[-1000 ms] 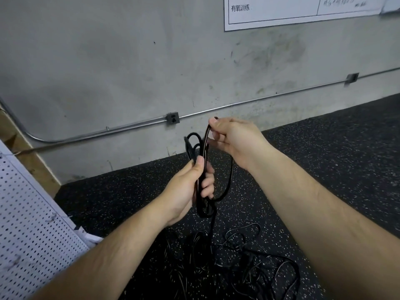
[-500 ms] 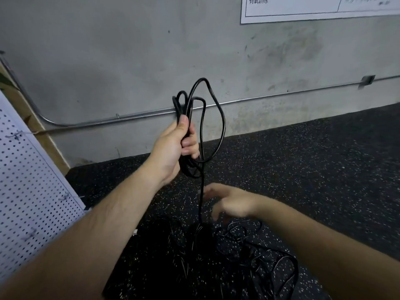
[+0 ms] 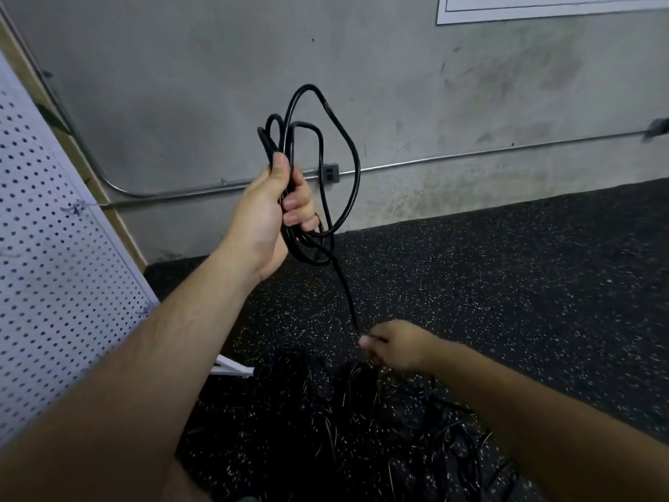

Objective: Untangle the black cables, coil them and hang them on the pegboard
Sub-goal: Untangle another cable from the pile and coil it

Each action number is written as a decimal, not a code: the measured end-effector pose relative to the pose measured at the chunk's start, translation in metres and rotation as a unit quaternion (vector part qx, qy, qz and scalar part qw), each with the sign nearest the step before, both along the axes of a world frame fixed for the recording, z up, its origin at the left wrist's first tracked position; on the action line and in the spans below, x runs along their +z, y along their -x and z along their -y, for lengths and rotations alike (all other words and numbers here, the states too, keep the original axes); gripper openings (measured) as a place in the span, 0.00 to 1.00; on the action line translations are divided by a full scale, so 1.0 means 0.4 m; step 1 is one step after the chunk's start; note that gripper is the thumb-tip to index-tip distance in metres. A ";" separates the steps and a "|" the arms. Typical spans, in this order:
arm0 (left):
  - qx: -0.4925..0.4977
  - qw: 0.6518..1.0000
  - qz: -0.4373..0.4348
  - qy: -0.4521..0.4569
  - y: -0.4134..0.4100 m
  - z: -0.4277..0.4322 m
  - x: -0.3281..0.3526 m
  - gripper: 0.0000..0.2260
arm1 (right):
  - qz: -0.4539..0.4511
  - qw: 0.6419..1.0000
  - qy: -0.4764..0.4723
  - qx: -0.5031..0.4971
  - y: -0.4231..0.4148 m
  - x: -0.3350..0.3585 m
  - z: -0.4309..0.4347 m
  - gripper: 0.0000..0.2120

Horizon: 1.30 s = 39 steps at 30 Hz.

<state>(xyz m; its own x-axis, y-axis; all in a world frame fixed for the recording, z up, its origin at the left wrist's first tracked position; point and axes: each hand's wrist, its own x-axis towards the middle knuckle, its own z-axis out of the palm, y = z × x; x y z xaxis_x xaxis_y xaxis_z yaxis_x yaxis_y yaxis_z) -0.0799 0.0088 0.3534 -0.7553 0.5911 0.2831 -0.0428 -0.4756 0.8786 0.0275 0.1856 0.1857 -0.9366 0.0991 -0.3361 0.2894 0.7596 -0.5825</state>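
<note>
Black tangled cables (image 3: 362, 400) blur into the speckled rubber floor (image 3: 525, 284), strands hard to separate. Left hand (image 3: 268, 215) grips the coiled black cable (image 3: 320, 157), loops rising above its fingers (image 3: 297, 204); right hand (image 3: 394, 344) seems to pinch the trailing strand (image 3: 345, 288).

Cable tangle (image 3: 325, 393) below, pegboard (image 3: 54, 248) left.

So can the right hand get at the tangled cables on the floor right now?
Probably yes: the right hand is low over the tangled cables with nothing between, though it is pinching the strand from the coil.
</note>
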 end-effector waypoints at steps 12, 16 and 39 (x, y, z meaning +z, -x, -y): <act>0.065 0.943 -0.205 0.253 -0.007 0.001 -0.072 0.17 | -0.093 0.832 0.466 -0.285 0.013 0.283 -0.154 0.11; 0.116 0.905 -0.261 0.316 -0.030 -0.027 -0.095 0.13 | -0.127 0.708 0.650 -0.244 0.005 0.342 -0.151 0.11; -0.101 0.985 0.080 0.115 -0.106 -0.142 -0.105 0.14 | -0.450 0.847 0.073 -0.275 -0.025 0.436 -0.122 0.14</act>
